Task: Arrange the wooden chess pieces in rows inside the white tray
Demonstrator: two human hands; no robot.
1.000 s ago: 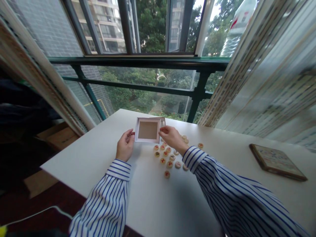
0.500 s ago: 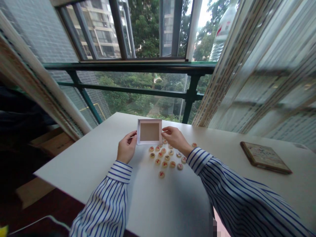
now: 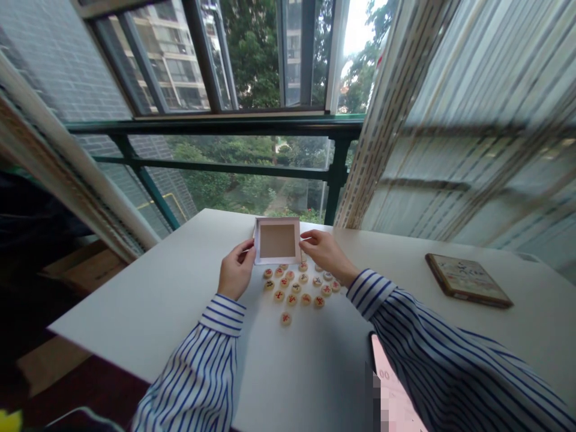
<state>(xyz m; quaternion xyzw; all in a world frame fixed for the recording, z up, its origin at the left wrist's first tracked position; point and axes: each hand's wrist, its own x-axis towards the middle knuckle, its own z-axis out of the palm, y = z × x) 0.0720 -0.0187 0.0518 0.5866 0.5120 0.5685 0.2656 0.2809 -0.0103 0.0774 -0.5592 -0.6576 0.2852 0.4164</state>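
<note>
White cardboard, or so it looks, dead centre in the head view: that's the box (image 3: 278, 241), tipped up off the table (image 3: 189, 288) with its brown inside facing us. At eight o'clock, the left hand (image 3: 235, 273) has its edge pinched between thumb and fingers. Round at three, the right hand (image 3: 330, 255) has thumb and fingertips closed on the opposite edge. Below it, from five to six o'clock, the pieces (image 3: 292, 300), round and marked red or dark, lie scattered face up, with a loner (image 3: 285, 318) nearest the camera. So where do we stand? Early, I'd judge: box up and open, that much is done, yet no piece shows inside it and neither hand is on one. Some may hide behind the right hand; can't tell. Just past three, the board (image 3: 468, 279) lies flat, untouched; at five, a phone, apparently (image 3: 389, 381).
</note>
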